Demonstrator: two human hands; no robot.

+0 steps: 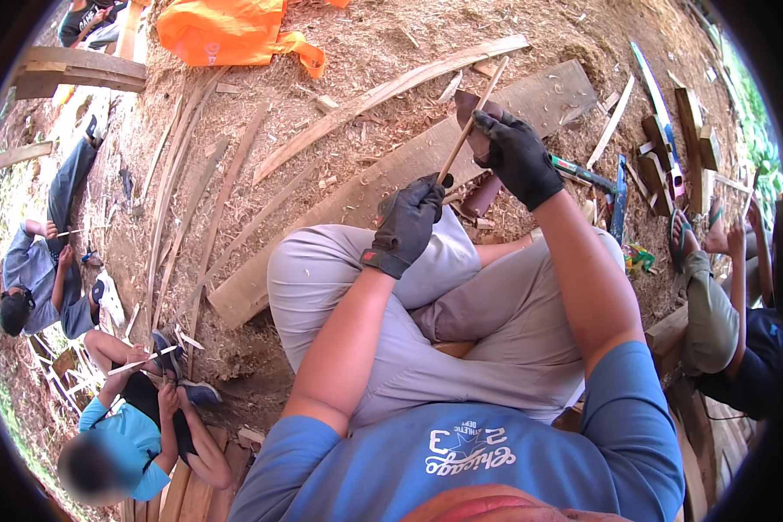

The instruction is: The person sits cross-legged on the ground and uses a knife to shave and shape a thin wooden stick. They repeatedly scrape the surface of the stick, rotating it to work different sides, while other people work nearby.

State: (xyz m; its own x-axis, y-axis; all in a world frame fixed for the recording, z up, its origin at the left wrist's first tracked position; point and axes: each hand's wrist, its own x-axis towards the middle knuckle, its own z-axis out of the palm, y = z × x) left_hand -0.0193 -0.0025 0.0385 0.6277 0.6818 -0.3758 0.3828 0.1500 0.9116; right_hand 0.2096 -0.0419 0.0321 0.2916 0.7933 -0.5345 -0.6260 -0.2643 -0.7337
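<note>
A thin wooden stick [453,160] slants up and away above my crossed legs. My left hand [406,224], in a dark work glove, is closed around its near end. My right hand [517,158], gloved too, pinches a brown piece of what looks like sandpaper [466,105] against the stick's upper part. The stick's far tip sticks out beyond the sheet. Below my right hand, a rolled brown piece [481,197] lies by my leg. A wide plank [552,97] stretches across the ground under and beyond my hands.
Long wood strips [383,91] and shavings litter the ground. To the right lie a green-handled tool [583,171], a blue tool [619,198] and a long blade [654,87] by wooden blocks [692,122]. An orange bag [217,33] lies ahead. Other people sit left and right, some holding sticks.
</note>
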